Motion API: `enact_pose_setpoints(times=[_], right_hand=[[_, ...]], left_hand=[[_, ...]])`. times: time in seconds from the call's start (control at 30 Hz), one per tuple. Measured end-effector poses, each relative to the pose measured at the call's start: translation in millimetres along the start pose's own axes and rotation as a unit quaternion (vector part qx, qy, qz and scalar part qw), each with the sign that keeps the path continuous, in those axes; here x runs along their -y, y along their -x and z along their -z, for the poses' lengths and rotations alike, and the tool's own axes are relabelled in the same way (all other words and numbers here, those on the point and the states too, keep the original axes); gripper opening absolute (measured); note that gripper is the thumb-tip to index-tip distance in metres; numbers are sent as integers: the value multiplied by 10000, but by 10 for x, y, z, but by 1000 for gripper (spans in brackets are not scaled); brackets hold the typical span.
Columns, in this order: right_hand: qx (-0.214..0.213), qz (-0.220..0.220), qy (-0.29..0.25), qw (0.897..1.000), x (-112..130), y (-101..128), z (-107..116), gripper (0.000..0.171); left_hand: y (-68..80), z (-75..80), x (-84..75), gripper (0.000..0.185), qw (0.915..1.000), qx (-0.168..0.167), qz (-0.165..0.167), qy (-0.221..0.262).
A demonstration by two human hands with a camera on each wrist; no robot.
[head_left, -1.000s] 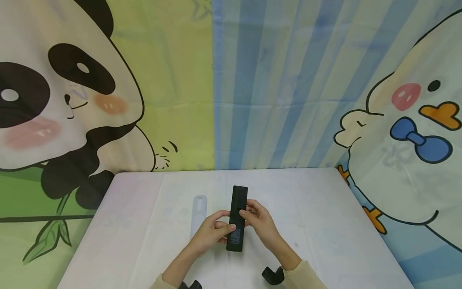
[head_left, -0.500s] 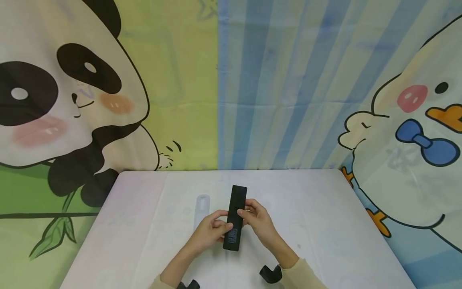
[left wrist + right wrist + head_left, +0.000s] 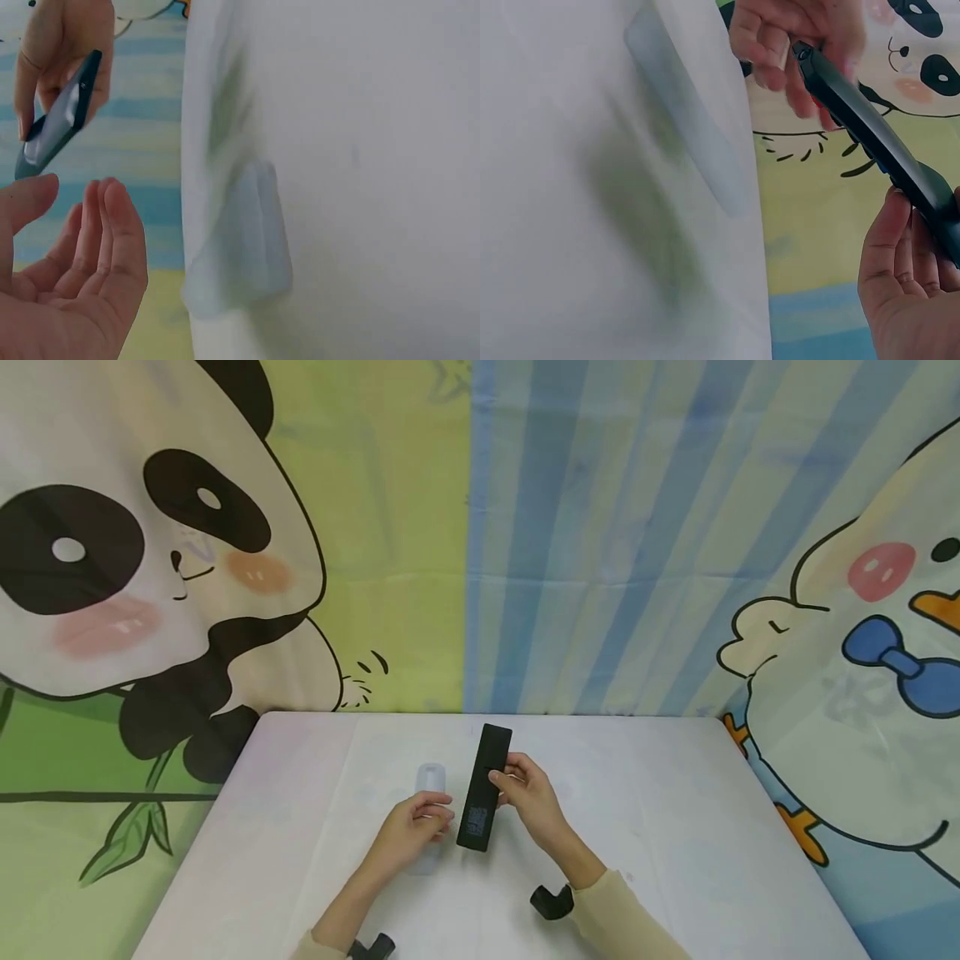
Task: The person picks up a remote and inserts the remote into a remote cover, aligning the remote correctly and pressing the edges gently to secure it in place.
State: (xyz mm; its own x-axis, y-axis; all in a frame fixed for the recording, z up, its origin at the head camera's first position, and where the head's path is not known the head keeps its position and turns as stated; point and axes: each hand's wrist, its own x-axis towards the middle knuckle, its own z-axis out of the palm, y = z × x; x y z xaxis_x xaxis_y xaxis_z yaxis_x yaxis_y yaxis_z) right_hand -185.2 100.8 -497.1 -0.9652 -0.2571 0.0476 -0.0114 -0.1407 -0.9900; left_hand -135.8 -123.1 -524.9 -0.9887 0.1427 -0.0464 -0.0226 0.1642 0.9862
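My right hand (image 3: 534,797) pinches a black remote control (image 3: 483,789) by its right edge, thumb on the face with a printed label. The remote is tilted above the white table, its upper end leaning right. My left hand (image 3: 408,831) is just left of the remote, apart from it. In the left wrist view, the fingers (image 3: 124,232) are loosely bent with a gap to the thumb, holding nothing. Below the left hand, a long translucent pale-blue sleeve-like piece (image 3: 431,775) lies on the table, partly hidden by the hand.
The white table (image 3: 637,793) runs back to a printed curtain (image 3: 585,527) with a panda and a white bird. A black wrist mount (image 3: 551,902) sits at the right sleeve, another (image 3: 373,947) at the left.
My left hand has let go of the remote and moved left, over the translucent piece. The right hand has raised the remote slightly and tilted it more. The head view has shifted left.
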Motion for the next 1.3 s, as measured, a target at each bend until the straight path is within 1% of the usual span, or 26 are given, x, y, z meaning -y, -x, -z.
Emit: enact_pose_setpoints(times=[0.13, 0.2, 0.3, 0.33, 0.47, 0.57, 0.7, 0.83, 0.97, 1.13, 1.3], right_hand=[[-139, -25, -25, 9999, 21, -179, -60, 32], [-220, 1, -39, 9998, 3, -279, -84, 31], [-346, 28, -76, 9994, -32, -429, -129, 32], [-395, 65, -70, 9992, -80, -492, -137, 33], [-528, 103, -1, 9986, -147, -676, -207, 36], [-596, 79, 37, 9982, -203, -792, -255, 38], [-698, -84, 146, 9974, -260, -911, -320, 40], [-859, -259, 285, 9956, -351, -1014, -358, 38], [-958, -368, 425, 9938, -462, -1090, -382, 34], [-1086, -570, 554, 9909, -561, -1144, -399, 33], [-1157, -702, 585, 9891, -619, -1198, -412, 34]], left_hand=[[-46, 174, 97, 25, 9968, -547, 113, -579], [-79, 248, 138, 25, 9942, -718, 147, -782], [-125, 335, 173, 26, 9919, -870, 197, -907], [-143, 355, 184, 26, 9911, -912, 211, -942], [-213, 421, 226, 29, 9888, -1009, 293, -1056], [-261, 452, 267, 29, 9883, -1020, 365, -1075], [-301, 472, 312, 31, 9896, -955, 451, -976], [-343, 480, 340, 34, 9912, -836, 423, -934], [-402, 482, 354, 34, 9902, -778, 457, -1062], [-464, 487, 373, 35, 9864, -674, 489, -1414], [-495, 477, 367, 33, 9864, -616, 538, -1426]])
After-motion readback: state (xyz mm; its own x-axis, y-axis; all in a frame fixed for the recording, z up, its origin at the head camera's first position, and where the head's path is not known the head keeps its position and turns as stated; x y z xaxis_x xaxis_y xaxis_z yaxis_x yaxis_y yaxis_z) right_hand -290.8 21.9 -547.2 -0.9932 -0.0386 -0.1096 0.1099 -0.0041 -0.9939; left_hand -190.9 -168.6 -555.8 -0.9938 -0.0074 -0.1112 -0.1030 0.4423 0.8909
